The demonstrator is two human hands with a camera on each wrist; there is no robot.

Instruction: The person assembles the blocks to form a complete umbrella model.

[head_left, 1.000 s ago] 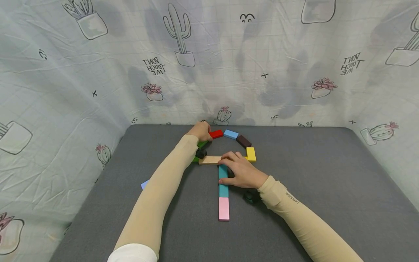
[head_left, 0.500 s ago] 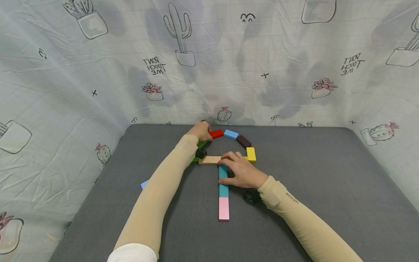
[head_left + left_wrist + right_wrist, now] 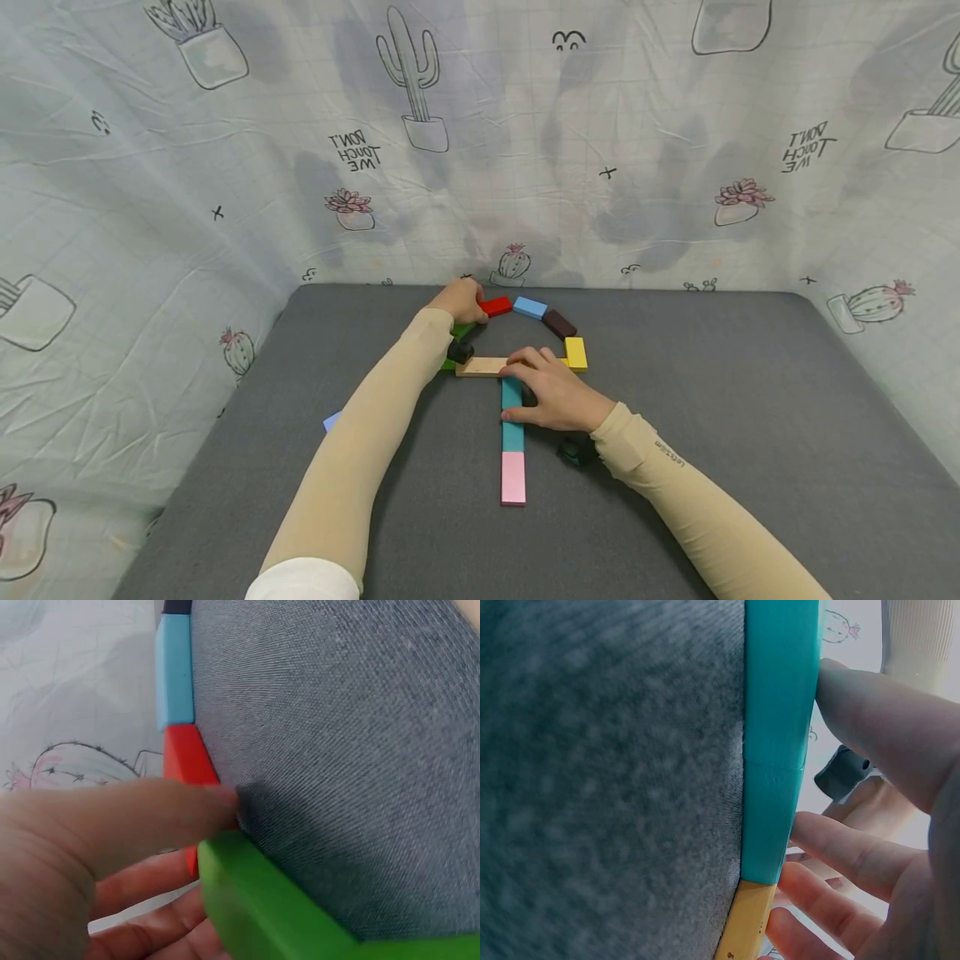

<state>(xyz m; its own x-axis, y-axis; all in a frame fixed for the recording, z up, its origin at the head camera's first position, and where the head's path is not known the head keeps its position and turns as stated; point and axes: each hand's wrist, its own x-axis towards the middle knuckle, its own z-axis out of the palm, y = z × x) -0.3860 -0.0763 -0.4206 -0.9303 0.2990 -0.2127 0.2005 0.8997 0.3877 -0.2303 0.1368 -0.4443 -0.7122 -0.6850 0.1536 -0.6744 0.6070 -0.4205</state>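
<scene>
At the far side of the table, my left hand (image 3: 459,300) pinches a red block (image 3: 497,307) between thumb and fingers. A green block (image 3: 262,892) meets the red one in the left wrist view. The arc continues with a light blue block (image 3: 529,307), a dark brown block (image 3: 558,323) and a yellow block (image 3: 576,354). My right hand (image 3: 562,396) rests with spread fingers against the teal blocks (image 3: 512,437) and the end of the pale wooden block (image 3: 480,367). Below the teal column lies a pink block (image 3: 513,479).
A periwinkle block (image 3: 330,422) lies at the left, partly covered by my left sleeve (image 3: 360,450). The grey table (image 3: 697,400) ends at a white printed curtain (image 3: 495,167) behind the arc. My left forearm covers part of the table's left side.
</scene>
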